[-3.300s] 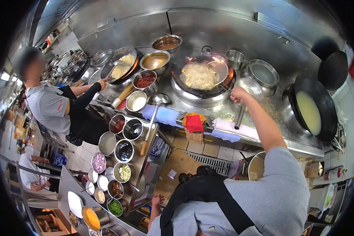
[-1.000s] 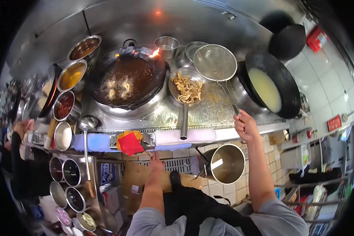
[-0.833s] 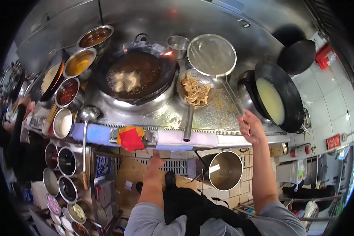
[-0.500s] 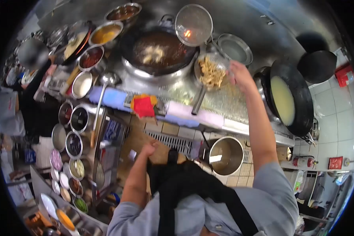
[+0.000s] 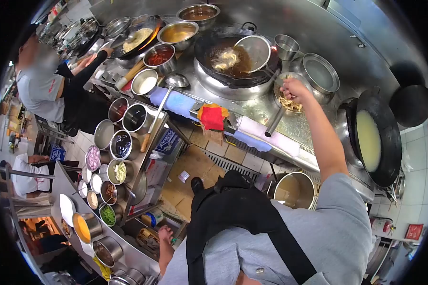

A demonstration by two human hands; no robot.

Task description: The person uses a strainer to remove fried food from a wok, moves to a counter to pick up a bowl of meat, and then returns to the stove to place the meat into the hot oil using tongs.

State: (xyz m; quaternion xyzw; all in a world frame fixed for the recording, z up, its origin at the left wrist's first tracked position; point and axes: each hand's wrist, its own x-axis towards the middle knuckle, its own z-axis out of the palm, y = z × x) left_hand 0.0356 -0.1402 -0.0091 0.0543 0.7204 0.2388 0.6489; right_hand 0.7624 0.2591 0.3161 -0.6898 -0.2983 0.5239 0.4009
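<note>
My right hand (image 5: pixel 295 90) is closed around the handle of a round mesh strainer (image 5: pixel 253 53). The strainer tilts over a black wok (image 5: pixel 209 72) of brown oil, where pale pieces bubble. Below my right hand, a second strainer with a thick metal handle (image 5: pixel 275 121) rests on a pot and holds golden-brown fried strips (image 5: pixel 290 103), partly covered by the hand. My left hand (image 5: pixel 165 235) hangs low beside the shelving, fingers loosely curled, with nothing visible in them.
A ladle (image 5: pixel 177 80) lies across the counter's edge near metal bowls of sauce (image 5: pixel 160 56). Ingredient containers (image 5: pixel 121 144) line the left side. A wok of pale liquid (image 5: pixel 369 141) stands right, and a large pot (image 5: pixel 295 187) sits below. A co-worker (image 5: pixel 43 85) works at another wok.
The strainer has dropped from above the wok to its right side, near the oil. My left hand has moved down and back. The view has shifted, bringing the co-worker further into sight.
</note>
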